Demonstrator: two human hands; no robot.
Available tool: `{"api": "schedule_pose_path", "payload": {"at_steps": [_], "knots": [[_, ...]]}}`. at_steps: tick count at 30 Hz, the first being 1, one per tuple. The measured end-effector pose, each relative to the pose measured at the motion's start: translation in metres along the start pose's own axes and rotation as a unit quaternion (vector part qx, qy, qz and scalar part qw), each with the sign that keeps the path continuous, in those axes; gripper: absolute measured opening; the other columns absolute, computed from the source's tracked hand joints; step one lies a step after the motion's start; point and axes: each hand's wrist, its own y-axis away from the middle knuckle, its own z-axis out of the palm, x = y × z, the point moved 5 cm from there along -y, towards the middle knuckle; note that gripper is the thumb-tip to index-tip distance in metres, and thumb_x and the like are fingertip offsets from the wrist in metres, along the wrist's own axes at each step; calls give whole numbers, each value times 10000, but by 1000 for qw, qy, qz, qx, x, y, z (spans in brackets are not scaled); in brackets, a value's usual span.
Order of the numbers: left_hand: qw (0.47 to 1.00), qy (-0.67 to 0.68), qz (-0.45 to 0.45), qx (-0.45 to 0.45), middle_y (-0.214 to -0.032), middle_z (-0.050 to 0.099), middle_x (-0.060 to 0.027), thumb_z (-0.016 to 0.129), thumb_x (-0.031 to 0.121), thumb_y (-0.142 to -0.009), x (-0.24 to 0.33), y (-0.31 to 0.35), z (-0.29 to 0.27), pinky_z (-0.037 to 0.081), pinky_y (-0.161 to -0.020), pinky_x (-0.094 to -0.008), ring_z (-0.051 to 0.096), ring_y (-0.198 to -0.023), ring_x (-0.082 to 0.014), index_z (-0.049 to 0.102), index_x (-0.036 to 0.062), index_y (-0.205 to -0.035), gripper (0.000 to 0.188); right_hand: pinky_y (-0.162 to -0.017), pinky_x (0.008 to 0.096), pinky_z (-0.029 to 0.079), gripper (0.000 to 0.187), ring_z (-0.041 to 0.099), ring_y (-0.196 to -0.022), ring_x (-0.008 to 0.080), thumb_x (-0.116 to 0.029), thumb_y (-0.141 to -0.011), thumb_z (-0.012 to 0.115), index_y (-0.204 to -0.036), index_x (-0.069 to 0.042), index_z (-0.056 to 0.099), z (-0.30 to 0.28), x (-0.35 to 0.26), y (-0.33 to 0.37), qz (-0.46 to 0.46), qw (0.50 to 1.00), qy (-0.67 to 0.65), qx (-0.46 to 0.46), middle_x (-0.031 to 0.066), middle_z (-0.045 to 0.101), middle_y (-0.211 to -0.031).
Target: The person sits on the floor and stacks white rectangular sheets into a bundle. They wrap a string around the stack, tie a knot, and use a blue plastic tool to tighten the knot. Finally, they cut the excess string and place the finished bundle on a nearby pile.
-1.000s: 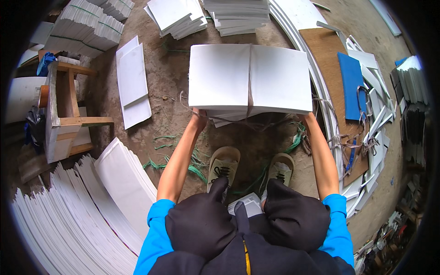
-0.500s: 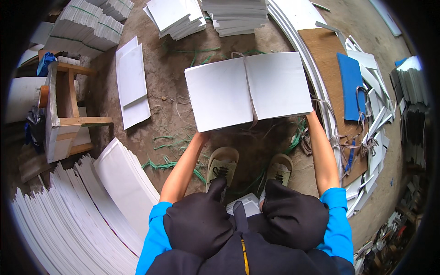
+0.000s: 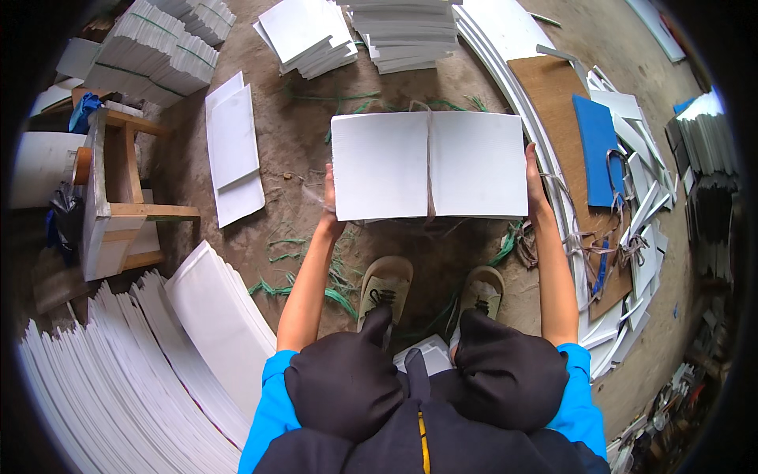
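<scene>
In front of my feet is a bundle of white boards (image 3: 379, 167), its broad face up and a thin grey-brown strap (image 3: 429, 170) around its middle. My left hand (image 3: 331, 207) presses against the left end, with fingers pointing away from me. On the right end, my right hand (image 3: 536, 186) grips in the same way. The bundle sits level between both hands; its underside is hidden, so I cannot tell whether it touches the floor.
White board stacks (image 3: 407, 39) stand at the far side. Leaning sheets (image 3: 118, 371) fill the near left, below a wooden frame (image 3: 150, 209). Green twine (image 3: 280, 288) litters the floor. To the right lie a brown board (image 3: 557, 91), a blue panel (image 3: 596, 150) and white offcuts (image 3: 651, 197).
The tilted bundle has turned level and square to me, its left side moving slightly away from my left hand's earlier place. My hands have shifted from its near lower corners to its ends.
</scene>
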Motion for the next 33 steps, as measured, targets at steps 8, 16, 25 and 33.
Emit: {"api": "schedule_pose_path", "payload": {"at_steps": [8,16,25,33], "knots": [[995,22,93,-18,-1059,499,-53,481,315,-853,-16,-1,-9,436,-810,-292,503,-957,-153,415,37,-1167,425,-850,327,430,771,463,-1075,252,-616,-837,206,-1274,9,317,20,-32,-2,-30,996,70,-36,205,431,-1175],[999,11,35,11,-1086,494,-61,487,310,-850,-53,23,-27,432,-821,-298,497,-977,-164,403,36,-1186,442,-888,318,394,782,446,-1090,242,-630,-828,219,-1287,-3,299,16,-28,-11,10,993,95,-68,185,424,-1197],[1000,-12,-11,-1,-1115,488,-70,493,304,-846,-68,16,-28,428,-834,-305,490,-999,-176,390,35,-1207,462,-966,341,299,764,375,-1163,238,-623,-832,215,-1298,-21,288,-12,13,-12,-5,997,81,3,148,384,-1262],[999,-21,12,-30,-1182,445,-83,490,229,-853,-56,10,-15,411,-872,-322,454,-1057,-190,359,26,-1236,453,-963,350,303,740,374,-1167,246,-603,-841,234,-1297,-23,292,-24,47,-16,68,998,15,11,151,374,-1274]]}}
